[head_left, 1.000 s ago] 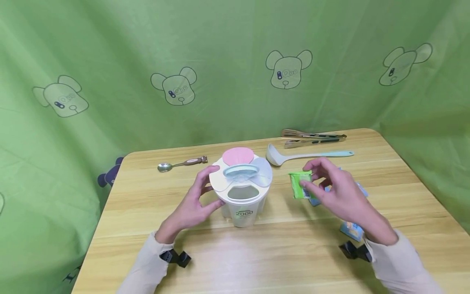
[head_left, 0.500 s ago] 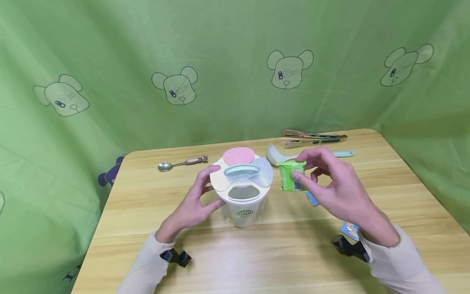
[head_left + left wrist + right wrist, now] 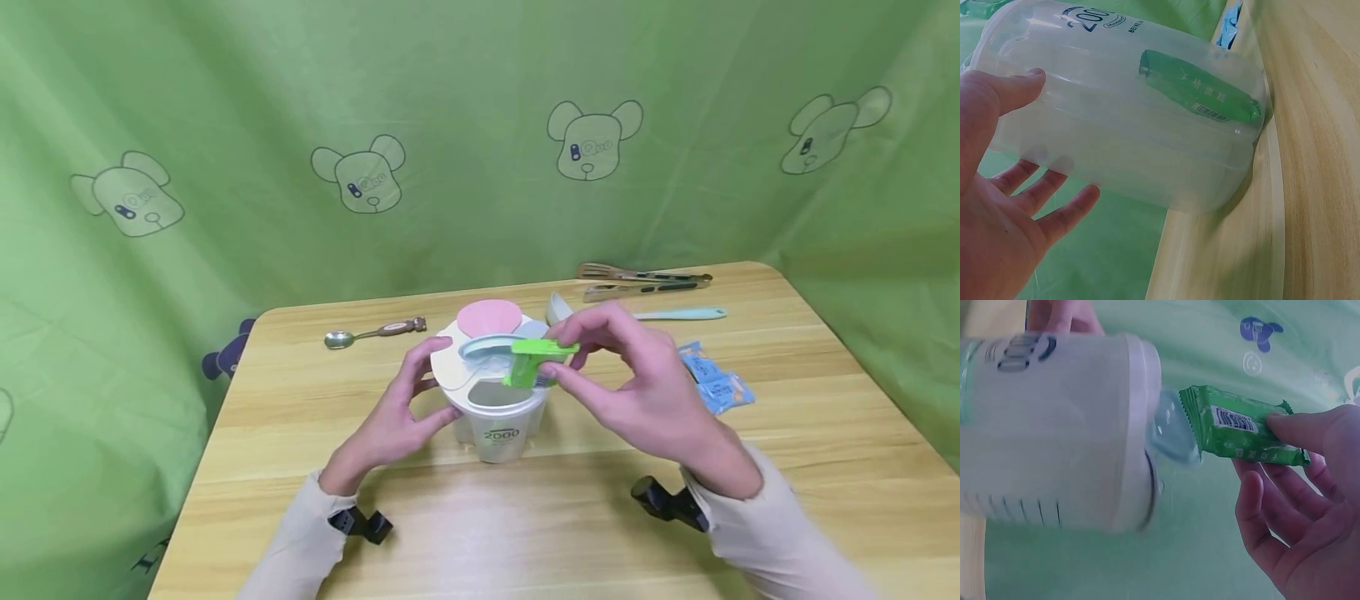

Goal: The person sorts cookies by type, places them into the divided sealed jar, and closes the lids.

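A translucent compartment canister [image 3: 501, 440], marked 2000, stands upright on the table. Its lid has pink, white and blue sections, and one light-blue flap [image 3: 483, 344] is raised beside an opening [image 3: 491, 393] at the front. My left hand [image 3: 386, 425] holds the canister's left side near the lid, thumb in front and fingers behind. Between right thumb and fingers I pinch a small green snack packet [image 3: 1241, 425]; the right hand [image 3: 645, 396] has it just above the lid, partly over the opening's right end. Through the wall, the left wrist view shows another green packet [image 3: 1204, 90] low inside the canister.
Blue packets [image 3: 716, 379] lie right of my right hand. A ladle [image 3: 678, 314] is behind the canister to the right, partly covered by my hand, with metal tongs [image 3: 645, 283] farther back. A spoon [image 3: 375, 332] lies back left. A green curtain [image 3: 465, 150] hangs behind the table.
My right hand has carried the green packet leftward from the canister's right side to over its lid, turning it on the way. The left hand and canister stay put.
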